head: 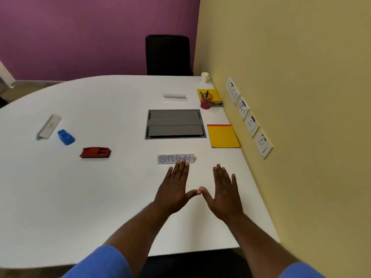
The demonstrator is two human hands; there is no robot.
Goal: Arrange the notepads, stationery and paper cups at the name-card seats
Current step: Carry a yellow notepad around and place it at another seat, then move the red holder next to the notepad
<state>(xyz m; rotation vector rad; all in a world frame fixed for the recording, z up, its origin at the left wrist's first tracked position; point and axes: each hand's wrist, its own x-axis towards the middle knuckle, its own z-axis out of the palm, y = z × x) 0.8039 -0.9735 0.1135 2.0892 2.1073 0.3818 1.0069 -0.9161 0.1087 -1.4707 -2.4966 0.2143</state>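
My left hand [174, 189] and my right hand [224, 192] are held flat and open over the white table [100, 197], thumbs touching, holding nothing. The left fingertips reach the near name card reading "STEPHN" [175, 158]. A yellow notepad [222, 136] lies to the right of that card by the wall. Farther back, a second yellow notepad [212, 93] lies under a red pen cup [206, 101] with pens. A white paper cup [204, 77] stands at the far right corner. Two more name cards sit at the far side [174, 96] and at the left [49, 126].
A grey cable box [175, 124] is set into the table's middle. A red stapler [95, 152] and a blue object [66, 137] lie at left. A black chair [168, 54] stands behind the table. Wall sockets [249, 115] line the yellow wall on the right.
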